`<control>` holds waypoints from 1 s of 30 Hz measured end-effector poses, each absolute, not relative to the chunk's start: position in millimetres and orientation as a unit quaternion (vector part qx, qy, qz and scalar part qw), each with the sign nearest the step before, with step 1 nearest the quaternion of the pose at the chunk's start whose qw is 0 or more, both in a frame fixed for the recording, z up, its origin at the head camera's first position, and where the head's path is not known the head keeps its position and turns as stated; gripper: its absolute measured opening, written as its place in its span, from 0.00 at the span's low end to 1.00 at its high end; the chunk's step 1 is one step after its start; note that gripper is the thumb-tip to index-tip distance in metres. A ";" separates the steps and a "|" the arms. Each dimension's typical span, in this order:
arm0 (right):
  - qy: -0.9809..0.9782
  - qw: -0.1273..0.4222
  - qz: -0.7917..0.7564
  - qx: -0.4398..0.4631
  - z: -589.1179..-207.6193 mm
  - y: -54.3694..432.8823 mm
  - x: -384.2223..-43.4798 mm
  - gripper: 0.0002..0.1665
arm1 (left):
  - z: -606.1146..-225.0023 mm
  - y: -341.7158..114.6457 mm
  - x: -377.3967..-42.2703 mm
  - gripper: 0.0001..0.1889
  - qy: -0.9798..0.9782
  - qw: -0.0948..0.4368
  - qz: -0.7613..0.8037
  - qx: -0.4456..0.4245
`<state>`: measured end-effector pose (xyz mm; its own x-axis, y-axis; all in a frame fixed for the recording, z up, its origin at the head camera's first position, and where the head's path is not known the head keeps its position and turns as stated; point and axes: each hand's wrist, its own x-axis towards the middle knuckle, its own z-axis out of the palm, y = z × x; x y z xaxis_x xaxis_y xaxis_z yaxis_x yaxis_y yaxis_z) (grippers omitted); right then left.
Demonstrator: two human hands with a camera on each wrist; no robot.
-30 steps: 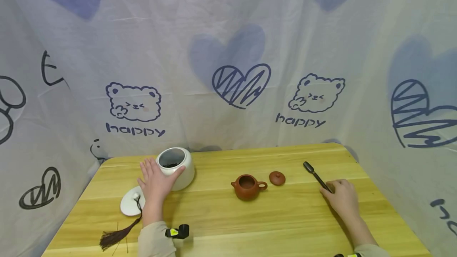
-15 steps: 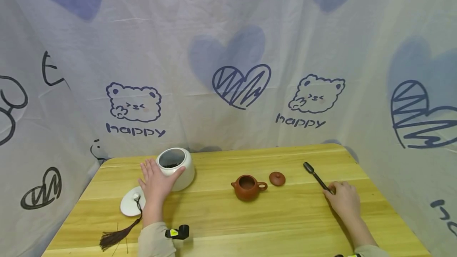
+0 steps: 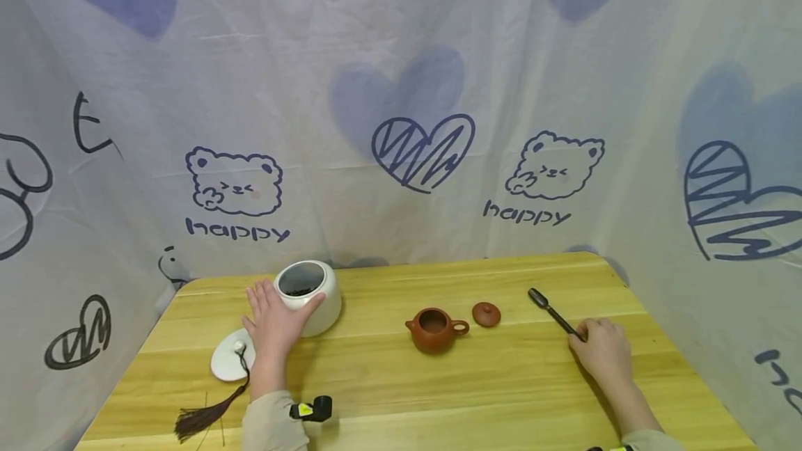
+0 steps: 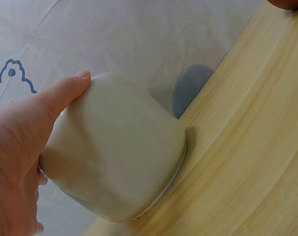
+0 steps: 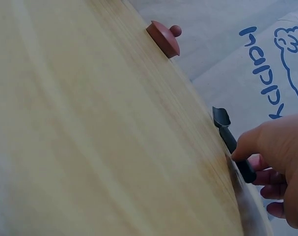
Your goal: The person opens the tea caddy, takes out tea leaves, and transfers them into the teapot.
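My left hand holds the side of a white ceramic tea jar, thumb on its near right side and fingers spread at the left. Dark leaves show inside the uncovered jar. In the left wrist view, the thumb lies along the wall of the jar, which stands on the wooden table. My right hand pinches the handle of a black tea scoop at the right of the table. The right wrist view shows the scoop between thumb and fingers, its far end just over the tabletop.
A reddish-brown clay teapot, uncovered, stands mid-table with its lid at its right. The jar's white lid, with a dark tassel, lies left of my left forearm. A printed cloth hangs behind the table.
My right hand has shifted slightly to the right, and the scoop's head has swung a little to the left and nearer. The left hand and jar stay in place.
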<state>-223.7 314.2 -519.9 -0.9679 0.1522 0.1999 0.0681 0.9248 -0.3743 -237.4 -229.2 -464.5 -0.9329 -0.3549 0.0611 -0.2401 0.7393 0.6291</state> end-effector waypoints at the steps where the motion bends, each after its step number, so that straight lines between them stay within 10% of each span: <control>1: -0.974 0.115 0.186 -0.056 -520.1 314.5 -223.6 0.12 | -464.9 -229.1 -237.4 0.70 -0.928 0.089 -0.323 0.161; 30: -0.914 0.352 0.200 0.019 -512.1 300.6 -227.5 0.09 | -464.1 -227.4 -235.1 0.69 -0.928 0.089 -0.324 0.163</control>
<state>-227.5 300.6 -512.1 -0.7521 0.1062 0.6505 -0.1745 0.9196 -0.3519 -235.1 -227.4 -464.1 -0.9308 -0.3608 0.0592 -0.2456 0.7369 0.6298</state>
